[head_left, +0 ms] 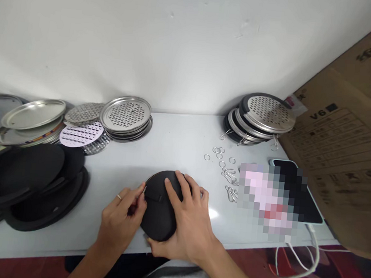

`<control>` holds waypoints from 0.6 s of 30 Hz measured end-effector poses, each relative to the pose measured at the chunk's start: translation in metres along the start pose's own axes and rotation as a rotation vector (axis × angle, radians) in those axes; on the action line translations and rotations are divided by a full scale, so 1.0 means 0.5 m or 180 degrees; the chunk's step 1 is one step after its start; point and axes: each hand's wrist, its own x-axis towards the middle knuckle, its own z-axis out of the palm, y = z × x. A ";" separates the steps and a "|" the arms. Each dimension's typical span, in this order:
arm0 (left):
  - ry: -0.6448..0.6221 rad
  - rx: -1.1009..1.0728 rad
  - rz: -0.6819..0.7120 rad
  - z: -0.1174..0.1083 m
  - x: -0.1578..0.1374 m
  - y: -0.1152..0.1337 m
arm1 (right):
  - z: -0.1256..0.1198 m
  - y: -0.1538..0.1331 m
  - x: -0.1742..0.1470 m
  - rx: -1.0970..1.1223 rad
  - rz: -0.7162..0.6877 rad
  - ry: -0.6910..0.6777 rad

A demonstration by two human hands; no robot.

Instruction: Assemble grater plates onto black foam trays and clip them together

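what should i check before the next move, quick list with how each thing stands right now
1. Black disc steadied: ok, the right hand spans it.
2. Disc flat on the table: cannot tell, its underside is hidden.
3. Left hand at the disc's edge: ok, thumb and fingers pinched there; exactly what they pinch, cannot tell.
4. Loose rings and clips in sight: ok, on the table right of the disc.
5. White cable kept on the table: not ok, it hangs past the near edge by the phone.
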 end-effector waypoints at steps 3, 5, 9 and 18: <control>0.0015 0.0139 0.0113 0.000 -0.001 0.000 | -0.001 -0.001 0.000 0.0007 0.0020 -0.0016; 0.0058 0.0242 0.0170 0.001 -0.001 0.000 | -0.002 -0.001 0.001 0.0014 0.0020 -0.0019; 0.0069 0.0307 0.0214 0.002 0.003 0.001 | -0.002 -0.001 0.002 0.0023 0.0020 -0.0043; -0.0364 0.0507 0.0404 -0.019 0.018 -0.003 | -0.004 0.000 0.004 0.0019 0.0024 -0.0058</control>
